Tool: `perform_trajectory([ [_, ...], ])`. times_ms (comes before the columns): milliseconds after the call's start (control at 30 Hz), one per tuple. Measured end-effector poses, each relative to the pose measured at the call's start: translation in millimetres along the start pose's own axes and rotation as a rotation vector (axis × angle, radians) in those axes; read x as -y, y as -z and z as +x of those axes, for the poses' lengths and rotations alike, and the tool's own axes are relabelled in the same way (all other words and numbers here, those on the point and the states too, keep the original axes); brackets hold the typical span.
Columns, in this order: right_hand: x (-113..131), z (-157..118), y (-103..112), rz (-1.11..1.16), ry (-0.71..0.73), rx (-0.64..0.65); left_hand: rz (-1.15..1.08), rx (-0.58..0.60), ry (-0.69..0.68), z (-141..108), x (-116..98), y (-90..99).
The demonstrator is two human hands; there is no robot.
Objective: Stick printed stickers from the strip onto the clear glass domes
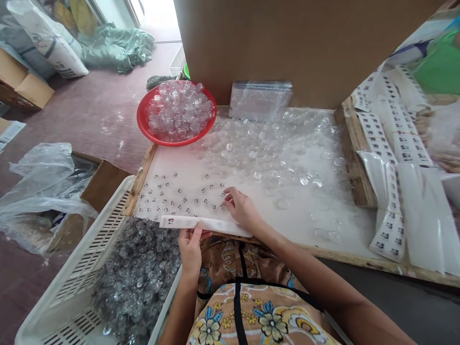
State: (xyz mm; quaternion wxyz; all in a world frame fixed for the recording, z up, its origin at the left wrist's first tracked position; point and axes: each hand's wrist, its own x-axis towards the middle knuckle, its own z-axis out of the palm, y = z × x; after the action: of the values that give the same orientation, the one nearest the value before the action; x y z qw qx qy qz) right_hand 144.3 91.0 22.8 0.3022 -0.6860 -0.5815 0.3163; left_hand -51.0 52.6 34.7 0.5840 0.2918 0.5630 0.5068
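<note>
Lying along the near edge of the table (302,225), the white strip (219,225) points its printed end left, long axis running sideways. The left hand (191,245) pinches it, thumb on top; whether the right hand (245,211), near small printed pieces (196,201), grips anything, I cannot tell. Open room spreads rightward among clear discs (304,180); a red bowl (141,115) takes the far-left corner.

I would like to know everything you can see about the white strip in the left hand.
The white strip is long, narrow and slightly shiny, like paper or thin film. One small dark printed figure shows near its left end. It stretches along the near edge of the white tabletop, its right end slanting slightly towards the person. The left hand grips it near the middle, thumb on top. Its underside is hidden.
</note>
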Motion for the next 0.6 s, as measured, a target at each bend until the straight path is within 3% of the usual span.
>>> perform_trajectory([
  [133, -1.1, 5.3, 2.6, -0.100, 0.021, -0.006, -0.040, -0.056, -0.004, 2.9, -6.1, 12.3],
  [267, -1.1, 15.2, 2.9, -0.263, 0.021, 0.116, -0.075, -0.058, 0.003, 3.0, -12.5, 16.8],
  [433, 36.5, 52.6, -33.6, -0.191, 0.077, 0.250, -0.096, -0.094, -0.040, 1.6, -24.8, 16.2],
  [600, 73.0, 74.5, -71.3, 0.064, 0.333, 0.403, -0.154, -0.250, -0.181, 5.2, -45.0, 37.9],
])
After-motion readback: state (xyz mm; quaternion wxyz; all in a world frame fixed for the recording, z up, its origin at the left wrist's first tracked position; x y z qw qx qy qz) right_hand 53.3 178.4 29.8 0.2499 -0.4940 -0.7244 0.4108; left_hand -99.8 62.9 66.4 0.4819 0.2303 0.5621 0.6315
